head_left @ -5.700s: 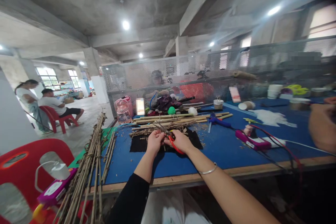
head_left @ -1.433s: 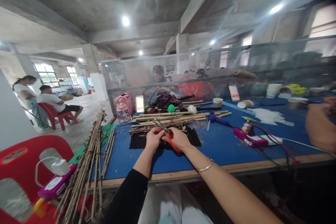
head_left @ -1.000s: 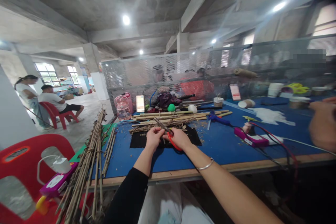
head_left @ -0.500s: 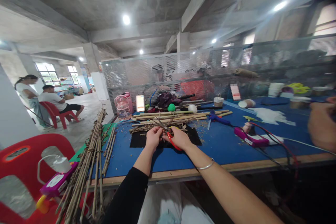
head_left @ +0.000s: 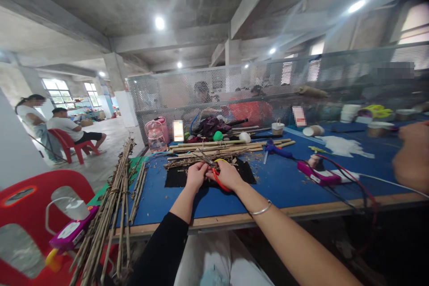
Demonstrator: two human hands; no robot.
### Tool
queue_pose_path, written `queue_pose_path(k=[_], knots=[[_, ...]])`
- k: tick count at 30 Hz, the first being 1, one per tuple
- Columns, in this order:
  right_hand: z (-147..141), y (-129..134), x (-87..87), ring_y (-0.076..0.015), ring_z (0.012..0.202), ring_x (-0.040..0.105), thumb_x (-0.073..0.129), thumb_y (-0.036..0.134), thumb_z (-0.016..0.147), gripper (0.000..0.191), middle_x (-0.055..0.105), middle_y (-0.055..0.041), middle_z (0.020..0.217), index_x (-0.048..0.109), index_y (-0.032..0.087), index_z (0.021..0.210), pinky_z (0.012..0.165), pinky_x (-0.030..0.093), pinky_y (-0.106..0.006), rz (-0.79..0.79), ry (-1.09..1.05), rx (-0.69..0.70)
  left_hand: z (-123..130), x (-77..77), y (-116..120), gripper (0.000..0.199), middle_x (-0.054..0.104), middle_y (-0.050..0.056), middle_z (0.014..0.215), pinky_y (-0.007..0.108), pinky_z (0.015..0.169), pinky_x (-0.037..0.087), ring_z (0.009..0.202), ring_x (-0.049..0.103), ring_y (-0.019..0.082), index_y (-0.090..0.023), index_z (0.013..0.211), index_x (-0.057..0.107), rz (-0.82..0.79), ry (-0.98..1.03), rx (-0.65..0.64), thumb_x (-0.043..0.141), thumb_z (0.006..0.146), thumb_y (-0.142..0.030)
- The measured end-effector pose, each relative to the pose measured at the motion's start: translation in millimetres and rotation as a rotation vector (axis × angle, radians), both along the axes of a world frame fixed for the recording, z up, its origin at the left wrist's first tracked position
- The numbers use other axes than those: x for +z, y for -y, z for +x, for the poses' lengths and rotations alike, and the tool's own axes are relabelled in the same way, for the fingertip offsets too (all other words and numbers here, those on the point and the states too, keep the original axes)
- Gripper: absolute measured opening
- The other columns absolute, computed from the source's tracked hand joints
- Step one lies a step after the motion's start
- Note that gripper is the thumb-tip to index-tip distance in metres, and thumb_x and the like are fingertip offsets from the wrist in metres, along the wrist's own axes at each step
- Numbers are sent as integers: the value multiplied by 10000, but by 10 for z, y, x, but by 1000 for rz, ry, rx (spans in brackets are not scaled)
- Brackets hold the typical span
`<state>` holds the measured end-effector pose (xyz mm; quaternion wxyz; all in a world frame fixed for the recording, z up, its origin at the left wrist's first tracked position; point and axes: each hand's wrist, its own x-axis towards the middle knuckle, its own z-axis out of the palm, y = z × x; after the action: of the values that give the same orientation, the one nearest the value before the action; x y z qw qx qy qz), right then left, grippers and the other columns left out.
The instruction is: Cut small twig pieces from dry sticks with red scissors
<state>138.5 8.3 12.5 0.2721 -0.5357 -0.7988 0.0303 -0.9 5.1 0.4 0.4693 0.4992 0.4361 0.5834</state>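
Note:
Both hands are close together above a black cloth (head_left: 174, 178) on the blue table. My right hand (head_left: 226, 175) is closed round scissors (head_left: 219, 181) with red handles, their blades pointing up and to the left. Beside it, my left hand (head_left: 197, 174) is pinched, its fingertips near the blades; whatever it holds is too small to name. Thin twigs (head_left: 181, 162) and dry scraps lie on the cloth behind the hands. Further back are longer pale sticks (head_left: 187, 146).
A bundle of long twigs (head_left: 115, 196) overhangs the table's left edge by a red chair (head_left: 75, 183). To the right are a blue glue gun (head_left: 279, 151), a purple power strip (head_left: 318, 175) with cables and another person's hand (head_left: 412, 156). Mesh panels stand behind.
The view has shifted very slightly. My hands and the scissors stay in nearly the same place over the cloth.

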Motion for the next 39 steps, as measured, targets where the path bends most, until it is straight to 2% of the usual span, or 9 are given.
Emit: queue_pose_path(k=[5, 11, 16, 24, 30, 36, 39], knots=[[-2, 12, 14, -219, 875, 560, 547, 614, 688, 497, 604, -95, 910, 525, 158, 886, 720, 372, -282, 65, 33, -20, -11, -6, -6, 198, 644, 34, 638, 179, 415, 356, 487, 517, 96, -140, 692, 648, -4, -59, 54, 597, 694, -332], [11, 22, 15, -203, 821, 599, 483, 621, 739, 458, 639, -67, 893, 537, 198, 907, 647, 368, -262, -94, 1, -46, -58, 8, 19, 205, 639, 17, 621, 193, 402, 357, 443, 470, 90, -157, 730, 686, 74, -257, 110, 568, 716, -323], [10, 29, 35, -215, 791, 613, 448, 678, 723, 496, 657, -63, 860, 540, 211, 860, 620, 369, -265, -92, 24, -84, -38, 36, 40, 221, 649, 27, 689, 184, 407, 385, 487, 500, 93, -160, 810, 682, 22, -189, 114, 566, 726, -330], [-2, 43, 67, -227, 802, 621, 442, 691, 713, 528, 664, -81, 845, 569, 201, 862, 630, 388, -268, -106, 45, -124, 5, 73, 85, 250, 575, -1, 575, 175, 371, 367, 420, 451, 73, -156, 849, 658, -20, -71, 88, 558, 736, -355], [-5, 62, 97, -244, 830, 626, 438, 684, 721, 538, 671, -101, 878, 600, 202, 898, 658, 410, -285, -141, 49, -135, 5, 79, 82, 230, 605, 14, 656, 152, 389, 368, 466, 479, 66, -147, 891, 653, -30, -73, 41, 567, 721, -276], [-2, 72, 106, -245, 843, 628, 430, 691, 717, 554, 672, -98, 880, 598, 202, 914, 675, 422, -290, -126, 52, -147, -14, 37, 34, 380, 640, 28, 724, 152, 396, 355, 487, 488, 68, -142, 1049, 620, -30, -68, 93, 610, 699, -289], [-7, 62, 81, -249, 835, 625, 439, 702, 701, 563, 667, -93, 877, 573, 195, 908, 675, 420, -300, -76, 67, -157, -27, 6, 3, 434, 640, 30, 721, 163, 406, 366, 491, 487, 72, -131, 1062, 619, -22, -56, 114, 651, 668, -310]])
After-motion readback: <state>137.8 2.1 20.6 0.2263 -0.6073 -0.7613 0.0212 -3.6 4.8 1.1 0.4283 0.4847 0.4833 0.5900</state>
